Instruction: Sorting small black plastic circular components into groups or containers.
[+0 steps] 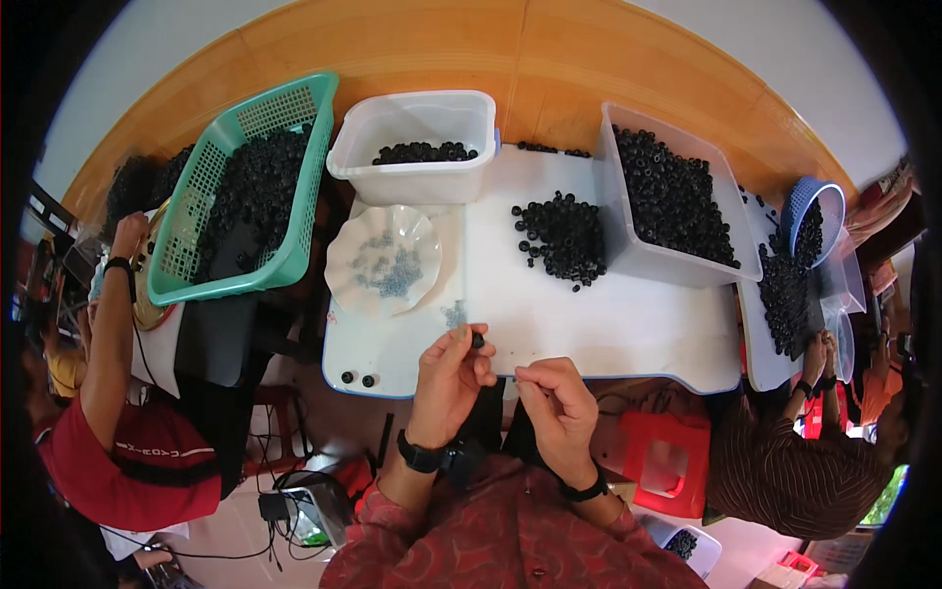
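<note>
Over the near edge of the white table, my left hand (446, 385) pinches a small black round piece (478, 340) between thumb and fingers. My right hand (561, 410) is just beside it, thumb and forefinger pressed together; whatever lies between them is too small to make out. Ahead of my left hand is a scallop-edged white plate (343, 257) with many tiny pale bluish pieces (392, 273), and a few more lie on the table by it. A loose heap of black round pieces (564, 238) sits further back. Two single black pieces (358, 379) rest near the left corner.
Black pieces fill a green basket (162, 280) at left, a white tub (412, 182) at the back and a clear bin (667, 265) at right. A person in red (137, 461) works left, another in a striped shirt (795, 466) right. A red stool (667, 456) stands below.
</note>
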Demonstrator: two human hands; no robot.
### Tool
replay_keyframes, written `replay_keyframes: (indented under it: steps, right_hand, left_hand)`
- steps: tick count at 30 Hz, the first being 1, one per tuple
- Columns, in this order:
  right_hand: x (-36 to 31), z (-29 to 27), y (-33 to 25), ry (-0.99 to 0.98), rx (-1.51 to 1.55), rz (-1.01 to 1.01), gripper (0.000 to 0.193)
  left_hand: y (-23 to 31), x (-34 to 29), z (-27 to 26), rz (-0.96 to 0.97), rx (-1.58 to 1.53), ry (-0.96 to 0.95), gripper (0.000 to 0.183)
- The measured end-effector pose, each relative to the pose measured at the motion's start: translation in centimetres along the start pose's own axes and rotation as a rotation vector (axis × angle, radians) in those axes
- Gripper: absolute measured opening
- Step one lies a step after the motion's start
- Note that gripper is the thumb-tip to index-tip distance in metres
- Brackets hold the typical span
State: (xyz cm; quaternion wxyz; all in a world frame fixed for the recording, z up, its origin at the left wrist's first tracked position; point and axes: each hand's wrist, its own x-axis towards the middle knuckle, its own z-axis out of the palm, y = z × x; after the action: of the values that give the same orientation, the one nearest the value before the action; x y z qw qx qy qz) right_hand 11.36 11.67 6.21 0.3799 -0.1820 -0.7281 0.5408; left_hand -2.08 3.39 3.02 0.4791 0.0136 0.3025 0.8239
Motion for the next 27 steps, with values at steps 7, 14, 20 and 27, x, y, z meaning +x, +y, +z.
replay_keyframes:
  steps: [7,14,20,27]
  right_hand:
    - [0.6,-2.5,-6.4,-0.053,0.008,-0.228,0.021]
    - [0.2,-4.1,-11.3,0.016,0.148,-0.531,0.021]
    - [-1.8,-6.2,-17.8,-0.012,0.355,-0.565,0.022]
    - [1.6,-7.5,-19.6,-0.122,0.495,-0.878,0.02]
  left_hand:
    - [6.5,8.9,4.4,0.177,0.205,0.061,0.027]
    - [12.3,14.3,7.3,0.311,0.208,0.088,0.03]
    - [10.3,5.3,3.0,0.332,0.501,0.1,0.025]
    - [5.1,-1.3,-4.8,0.394,0.955,0.454,0.014]
